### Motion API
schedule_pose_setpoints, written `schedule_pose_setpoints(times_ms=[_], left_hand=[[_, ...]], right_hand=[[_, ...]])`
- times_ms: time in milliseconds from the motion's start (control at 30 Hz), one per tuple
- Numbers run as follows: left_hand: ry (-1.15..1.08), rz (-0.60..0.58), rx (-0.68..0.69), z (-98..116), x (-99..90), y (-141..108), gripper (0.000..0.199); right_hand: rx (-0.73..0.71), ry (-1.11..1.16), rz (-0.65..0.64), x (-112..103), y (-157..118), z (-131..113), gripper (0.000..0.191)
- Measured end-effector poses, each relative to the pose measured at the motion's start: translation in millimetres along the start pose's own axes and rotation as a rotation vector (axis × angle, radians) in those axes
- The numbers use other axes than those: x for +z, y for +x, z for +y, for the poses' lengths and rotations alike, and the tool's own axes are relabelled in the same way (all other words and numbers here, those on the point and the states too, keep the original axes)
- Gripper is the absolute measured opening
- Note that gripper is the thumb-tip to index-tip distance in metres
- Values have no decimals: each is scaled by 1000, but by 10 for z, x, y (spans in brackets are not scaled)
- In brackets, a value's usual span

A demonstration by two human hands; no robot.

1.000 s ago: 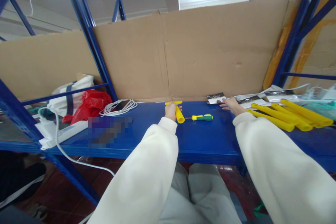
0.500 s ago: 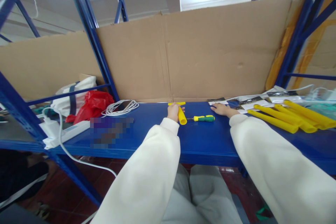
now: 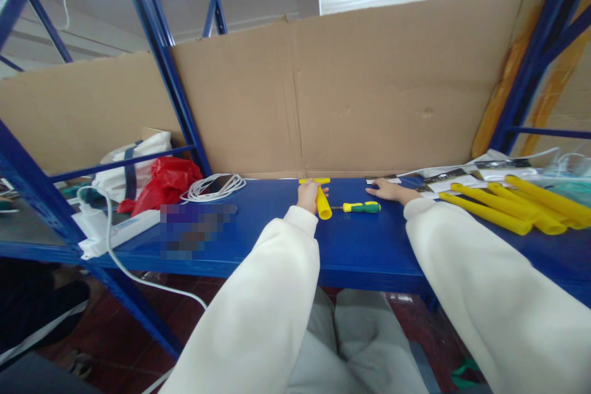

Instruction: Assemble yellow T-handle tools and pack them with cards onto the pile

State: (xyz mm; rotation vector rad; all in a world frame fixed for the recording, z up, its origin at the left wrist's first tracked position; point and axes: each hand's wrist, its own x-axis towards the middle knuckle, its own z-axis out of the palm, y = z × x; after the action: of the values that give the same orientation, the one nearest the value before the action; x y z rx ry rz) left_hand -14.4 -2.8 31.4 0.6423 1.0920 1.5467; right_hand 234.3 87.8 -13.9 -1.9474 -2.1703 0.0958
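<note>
My left hand (image 3: 308,196) is closed on a yellow tube (image 3: 324,205), whose open end faces me. Just behind that hand lies another yellow piece (image 3: 322,180), partly covered by the fingers. A green and yellow screwdriver (image 3: 362,207) rests on the blue shelf right of the tube, its shaft pointing left. With fingers spread, my right hand (image 3: 386,190) lies over a small packet with a black and white label (image 3: 390,179) near the cardboard. More labelled packets (image 3: 446,180) and several yellow tubes (image 3: 521,206) are to its right.
At the left are a coiled white cable (image 3: 217,188), a red plastic bag (image 3: 168,183) and a white power strip (image 3: 122,233). A cardboard sheet (image 3: 388,86) stands along the back. Blue posts (image 3: 173,83) rise beside it. Part of another person shows at lower left.
The view has shifted slightly. My right hand has moved a little left over the packet, its fingers still spread. My left hand still holds the tube.
</note>
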Motion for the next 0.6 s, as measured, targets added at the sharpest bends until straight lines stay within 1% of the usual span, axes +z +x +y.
schedule_pose_setpoints(times_ms=[233,367,500,600], left_hand=[[5,-29,1,-18,-5,-2,56],[4,-16,-12,-20,3,-9,55],[8,-24,-14,-17,5,-21,55],[39,-45,-9,-15,-4,-19,55]], right_hand=[[-41,21,30,-25,-16,-4,57],[-59,37,28,-16,-6,21,59],[-48,34,14,-12,-16,38,63],[-49,18,44,-27,-66,14,62]])
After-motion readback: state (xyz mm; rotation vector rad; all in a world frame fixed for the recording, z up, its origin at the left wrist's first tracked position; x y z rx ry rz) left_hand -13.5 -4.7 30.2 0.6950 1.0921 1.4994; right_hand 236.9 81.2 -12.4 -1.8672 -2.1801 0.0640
